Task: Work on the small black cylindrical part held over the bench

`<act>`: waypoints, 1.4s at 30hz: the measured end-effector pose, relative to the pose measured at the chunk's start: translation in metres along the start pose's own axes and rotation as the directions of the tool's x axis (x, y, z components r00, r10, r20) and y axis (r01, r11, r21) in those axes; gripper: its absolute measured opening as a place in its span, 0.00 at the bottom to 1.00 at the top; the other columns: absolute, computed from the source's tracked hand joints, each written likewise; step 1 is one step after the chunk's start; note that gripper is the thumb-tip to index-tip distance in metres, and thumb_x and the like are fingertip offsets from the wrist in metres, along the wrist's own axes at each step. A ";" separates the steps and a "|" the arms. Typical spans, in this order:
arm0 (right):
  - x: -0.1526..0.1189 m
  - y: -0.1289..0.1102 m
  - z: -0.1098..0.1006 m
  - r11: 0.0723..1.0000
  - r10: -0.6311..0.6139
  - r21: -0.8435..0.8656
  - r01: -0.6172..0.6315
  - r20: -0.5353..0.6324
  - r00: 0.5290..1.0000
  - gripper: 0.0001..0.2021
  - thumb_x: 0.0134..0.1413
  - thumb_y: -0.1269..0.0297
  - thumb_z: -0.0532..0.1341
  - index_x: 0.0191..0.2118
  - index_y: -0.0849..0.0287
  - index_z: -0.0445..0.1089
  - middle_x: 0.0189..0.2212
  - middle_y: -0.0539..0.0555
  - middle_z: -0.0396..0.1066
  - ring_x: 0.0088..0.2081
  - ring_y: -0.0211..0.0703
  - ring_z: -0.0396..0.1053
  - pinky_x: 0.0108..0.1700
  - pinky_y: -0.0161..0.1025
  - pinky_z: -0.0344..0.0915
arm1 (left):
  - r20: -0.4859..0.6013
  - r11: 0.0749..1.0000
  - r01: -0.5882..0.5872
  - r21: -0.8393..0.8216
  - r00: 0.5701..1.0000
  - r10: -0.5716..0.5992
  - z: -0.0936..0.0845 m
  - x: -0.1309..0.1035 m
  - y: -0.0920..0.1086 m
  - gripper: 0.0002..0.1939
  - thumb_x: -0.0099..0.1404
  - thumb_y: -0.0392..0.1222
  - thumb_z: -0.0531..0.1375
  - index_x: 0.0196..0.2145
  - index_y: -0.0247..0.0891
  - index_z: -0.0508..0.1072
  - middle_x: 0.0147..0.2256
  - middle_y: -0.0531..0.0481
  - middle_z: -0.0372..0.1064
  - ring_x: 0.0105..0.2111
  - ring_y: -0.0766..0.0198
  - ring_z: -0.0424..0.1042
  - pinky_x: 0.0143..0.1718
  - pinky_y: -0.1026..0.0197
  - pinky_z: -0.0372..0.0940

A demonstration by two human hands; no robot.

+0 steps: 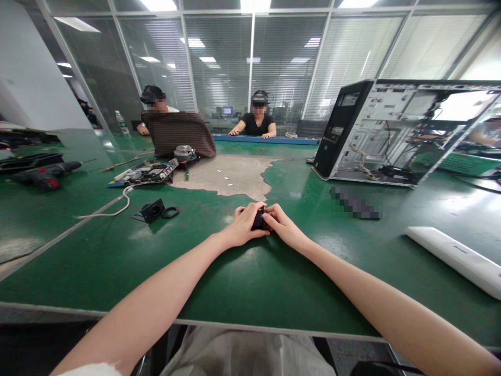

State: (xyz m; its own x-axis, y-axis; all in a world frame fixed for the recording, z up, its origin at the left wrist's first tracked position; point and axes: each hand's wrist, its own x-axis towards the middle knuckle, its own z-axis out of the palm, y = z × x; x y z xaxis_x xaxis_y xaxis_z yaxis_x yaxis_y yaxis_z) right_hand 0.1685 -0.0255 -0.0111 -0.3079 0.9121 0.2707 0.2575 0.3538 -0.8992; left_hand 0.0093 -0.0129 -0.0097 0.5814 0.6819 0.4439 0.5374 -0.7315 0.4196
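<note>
A small black object, boxy in outline, is between my two hands just above the green table. My left hand wraps round it from the left, thumb along the near side. From the right, my right hand grips its edge with thumb and fingertips. The fingers cover most of the object, so its exact kind does not show. Left of my hands lie a small black camera-like part with a round lens and a black ring.
An opened computer case stands at right, a long white plastic piece nearer me. Circuit boards, a power drill and a brown cloth-covered shape are at left. Two people sit across the table.
</note>
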 end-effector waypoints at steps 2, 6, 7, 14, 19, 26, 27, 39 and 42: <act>-0.003 -0.002 -0.002 0.999 -0.035 0.000 0.035 0.022 0.999 0.10 0.50 0.58 0.53 0.36 0.56 0.55 0.30 0.48 0.62 0.31 0.35 0.62 0.34 0.35 0.61 | 0.004 1.000 0.003 -0.001 1.000 -0.003 -0.001 0.000 0.001 0.32 0.52 0.49 0.58 0.51 0.44 0.47 0.49 0.46 0.54 0.50 0.57 0.55 0.49 0.53 0.46; -0.002 0.000 -0.002 0.998 -0.063 -0.028 0.062 -0.010 0.998 0.09 0.50 0.57 0.51 0.34 0.56 0.55 0.29 0.48 0.62 0.31 0.35 0.61 0.35 0.35 0.60 | 0.009 1.000 -0.005 0.003 1.000 0.005 -0.001 0.000 0.002 0.32 0.52 0.50 0.57 0.51 0.44 0.47 0.49 0.46 0.54 0.50 0.57 0.54 0.49 0.53 0.45; -0.001 0.001 -0.002 0.998 -0.055 -0.042 0.054 -0.036 0.998 0.09 0.51 0.56 0.50 0.33 0.56 0.55 0.26 0.47 0.61 0.29 0.35 0.61 0.34 0.35 0.59 | 0.007 1.000 -0.007 0.005 1.000 0.007 -0.001 0.000 0.002 0.32 0.52 0.50 0.58 0.51 0.44 0.47 0.49 0.46 0.54 0.50 0.57 0.54 0.49 0.53 0.45; 0.007 0.004 0.001 0.991 -0.045 -0.131 0.034 -0.078 0.996 0.10 0.53 0.56 0.48 0.33 0.57 0.56 0.28 0.48 0.60 0.32 0.37 0.60 0.37 0.37 0.57 | -0.009 1.000 -0.030 0.005 1.000 0.030 0.000 0.000 0.001 0.32 0.52 0.50 0.58 0.51 0.43 0.48 0.49 0.46 0.54 0.50 0.58 0.54 0.49 0.54 0.46; -0.004 -0.005 -0.003 0.989 -0.093 -0.113 0.095 0.022 0.995 0.07 0.53 0.60 0.49 0.35 0.56 0.55 0.29 0.48 0.62 0.31 0.36 0.61 0.36 0.36 0.58 | -0.009 1.000 -0.023 -0.004 1.000 0.023 -0.002 0.000 0.002 0.32 0.51 0.49 0.58 0.51 0.44 0.48 0.49 0.47 0.54 0.50 0.58 0.54 0.49 0.54 0.45; -0.002 -0.003 -0.001 0.989 -0.078 -0.131 0.069 -0.060 0.995 0.07 0.53 0.58 0.48 0.33 0.56 0.54 0.27 0.48 0.62 0.30 0.37 0.62 0.35 0.36 0.58 | -0.004 1.000 -0.013 0.005 1.000 0.013 -0.001 0.000 0.002 0.33 0.51 0.50 0.58 0.51 0.43 0.47 0.48 0.46 0.55 0.50 0.58 0.55 0.49 0.54 0.46; 0.000 -0.002 0.000 0.986 -0.070 -0.158 0.056 -0.082 0.994 0.08 0.53 0.57 0.48 0.33 0.56 0.54 0.26 0.47 0.62 0.29 0.37 0.62 0.34 0.36 0.58 | -0.004 1.000 -0.011 0.005 1.000 0.011 -0.001 0.001 0.002 0.33 0.51 0.51 0.58 0.51 0.43 0.47 0.48 0.46 0.55 0.50 0.57 0.55 0.49 0.54 0.46; -0.008 -0.007 -0.004 0.938 -0.198 -0.292 0.186 -0.013 0.980 0.06 0.52 0.63 0.50 0.36 0.57 0.56 0.32 0.50 0.62 0.36 0.39 0.60 0.40 0.38 0.57 | 0.002 1.000 -0.018 -0.009 1.000 0.018 -0.001 0.000 0.001 0.31 0.53 0.50 0.57 0.51 0.44 0.48 0.49 0.47 0.54 0.50 0.59 0.54 0.49 0.54 0.45; -0.006 -0.006 -0.002 0.948 -0.188 -0.273 0.166 -0.059 0.980 0.06 0.53 0.61 0.49 0.33 0.57 0.56 0.28 0.49 0.61 0.32 0.38 0.60 0.37 0.37 0.58 | -0.001 1.000 -0.015 -0.006 1.000 0.015 0.000 0.001 0.001 0.31 0.53 0.50 0.57 0.51 0.44 0.47 0.49 0.46 0.54 0.50 0.59 0.54 0.49 0.54 0.45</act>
State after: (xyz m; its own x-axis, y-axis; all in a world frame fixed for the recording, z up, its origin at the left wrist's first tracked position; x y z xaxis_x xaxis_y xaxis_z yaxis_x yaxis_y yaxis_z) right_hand 0.1709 -0.0321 -0.0066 -0.2964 0.8397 0.4550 0.4429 0.5429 -0.7135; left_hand 0.0101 -0.0135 -0.0085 0.5888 0.6709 0.4509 0.5252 -0.7415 0.4175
